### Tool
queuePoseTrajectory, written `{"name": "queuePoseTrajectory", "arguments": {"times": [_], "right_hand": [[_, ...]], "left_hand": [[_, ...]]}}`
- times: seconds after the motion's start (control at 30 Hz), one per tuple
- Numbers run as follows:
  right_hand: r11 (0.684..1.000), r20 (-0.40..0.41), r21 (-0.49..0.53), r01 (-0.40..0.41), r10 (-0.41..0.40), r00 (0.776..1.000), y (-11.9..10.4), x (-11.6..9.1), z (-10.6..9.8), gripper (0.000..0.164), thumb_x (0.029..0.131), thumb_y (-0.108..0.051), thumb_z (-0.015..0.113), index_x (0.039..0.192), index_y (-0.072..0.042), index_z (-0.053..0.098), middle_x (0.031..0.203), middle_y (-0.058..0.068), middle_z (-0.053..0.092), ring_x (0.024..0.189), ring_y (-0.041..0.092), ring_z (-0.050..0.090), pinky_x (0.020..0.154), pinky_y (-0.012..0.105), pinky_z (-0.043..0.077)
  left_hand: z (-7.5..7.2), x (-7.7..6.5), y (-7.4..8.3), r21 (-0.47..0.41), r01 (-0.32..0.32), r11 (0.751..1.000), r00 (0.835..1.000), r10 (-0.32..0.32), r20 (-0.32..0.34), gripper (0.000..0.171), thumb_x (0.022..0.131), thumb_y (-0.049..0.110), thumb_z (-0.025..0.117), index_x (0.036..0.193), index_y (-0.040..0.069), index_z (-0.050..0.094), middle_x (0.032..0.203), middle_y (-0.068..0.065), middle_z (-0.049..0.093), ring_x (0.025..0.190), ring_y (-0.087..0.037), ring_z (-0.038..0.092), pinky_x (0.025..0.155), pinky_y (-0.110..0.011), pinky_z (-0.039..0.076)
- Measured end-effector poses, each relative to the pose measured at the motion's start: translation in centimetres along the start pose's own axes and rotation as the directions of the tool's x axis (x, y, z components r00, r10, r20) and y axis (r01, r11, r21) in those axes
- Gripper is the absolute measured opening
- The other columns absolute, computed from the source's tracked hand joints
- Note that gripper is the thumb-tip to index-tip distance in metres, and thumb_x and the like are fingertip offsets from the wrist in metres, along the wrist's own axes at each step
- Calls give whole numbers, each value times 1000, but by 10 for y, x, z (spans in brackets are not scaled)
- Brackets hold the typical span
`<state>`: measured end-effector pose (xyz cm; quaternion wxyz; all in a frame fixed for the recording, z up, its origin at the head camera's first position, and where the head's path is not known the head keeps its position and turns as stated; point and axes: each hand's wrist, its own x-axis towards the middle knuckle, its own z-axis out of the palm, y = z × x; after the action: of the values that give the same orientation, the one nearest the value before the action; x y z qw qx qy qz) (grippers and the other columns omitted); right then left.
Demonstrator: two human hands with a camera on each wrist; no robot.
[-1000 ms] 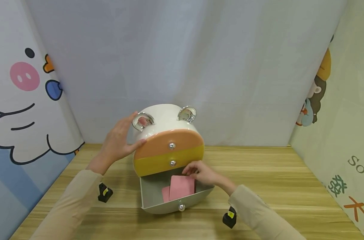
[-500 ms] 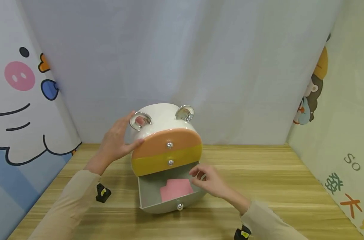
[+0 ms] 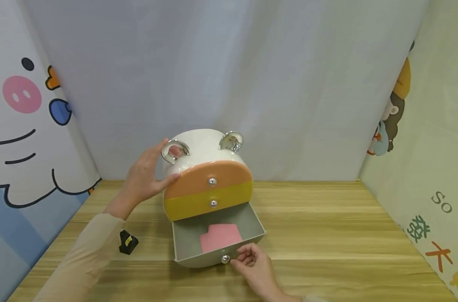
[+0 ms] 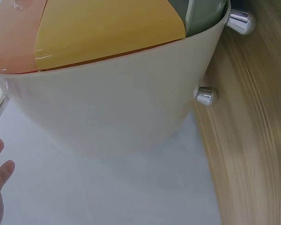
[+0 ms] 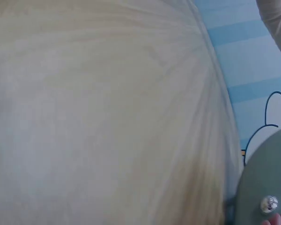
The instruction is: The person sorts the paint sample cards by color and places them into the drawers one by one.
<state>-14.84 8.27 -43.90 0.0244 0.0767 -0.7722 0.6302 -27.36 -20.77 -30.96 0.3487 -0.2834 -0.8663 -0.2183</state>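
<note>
A white rounded storage box [image 3: 202,144] with silver ears stands on the table, its orange upper drawer [image 3: 198,173] and yellow middle drawer [image 3: 191,204] closed. The grey bottom drawer [image 3: 183,241] is pulled out, with pink flat cards [image 3: 221,237] lying overlapped inside. Against the box's left side, by the ear, rests my left hand [image 3: 143,176], fingers fairly straight and thumb toward the orange front. My right hand [image 3: 255,266] is right at the silver knob [image 3: 225,259] of the grey drawer, fingers loosely bent. In the right wrist view only fingertips [image 5: 275,219] show, just below the knob.
On the wooden table [image 3: 319,235], a small black object [image 3: 128,242] with a yellow mark lies beside my left sleeve. A pale curtain [image 3: 289,92] hangs behind, and printed panels stand at both sides. Small silver feet [image 4: 206,96] support the box.
My right hand has left the pink cards, moved out of the drawer and come down to the knob at its front. The left hand has stayed on the box.
</note>
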Motion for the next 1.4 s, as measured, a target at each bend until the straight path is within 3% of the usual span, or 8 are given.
{"name": "queuePoseTrajectory", "arguments": {"times": [0.37, 0.7, 1.0, 1.4], "right_hand": [[986, -109, 143, -81, 97, 989, 21, -2, 31, 21, 75, 3, 68, 91, 11, 56, 76, 6, 58, 58, 2, 51, 46, 15, 43], [960, -175, 269, -78, 128, 976, 19, -4, 49, 21, 76, 6, 64, 91, 10, 50, 78, 6, 57, 54, 3, 52, 43, 17, 43], [967, -251, 242, 74, -11, 968, 18, 6, 58, 20, 74, 7, 67, 88, 10, 53, 80, 10, 59, 60, 2, 52, 56, 15, 45], [972, -256, 234, -35, 96, 962, 18, 44, 60, 20, 71, 5, 69, 88, 7, 59, 82, 10, 61, 66, 9, 55, 59, 17, 47]], "left_hand": [[0, 1, -1, -12, -1, 1000, 1000, 1, 0, 88, 78, 62, 53, 143, 8, 28, 136, -18, 41, 119, -37, 41, 92, -55, 38], [0, 1, 0, -12, -7, 1000, 1000, 7, -2, 88, 79, 63, 52, 143, 8, 27, 134, -20, 43, 118, -37, 42, 90, -55, 39], [-1, 1, 1, -4, 3, 1000, 1000, -3, 5, 87, 78, 59, 56, 142, 8, 28, 131, -22, 44, 116, -38, 43, 87, -56, 41], [-1, 0, 1, -6, 12, 1000, 1000, -12, 13, 86, 78, 53, 61, 142, 8, 28, 133, -20, 43, 118, -37, 42, 89, -56, 40]]}}
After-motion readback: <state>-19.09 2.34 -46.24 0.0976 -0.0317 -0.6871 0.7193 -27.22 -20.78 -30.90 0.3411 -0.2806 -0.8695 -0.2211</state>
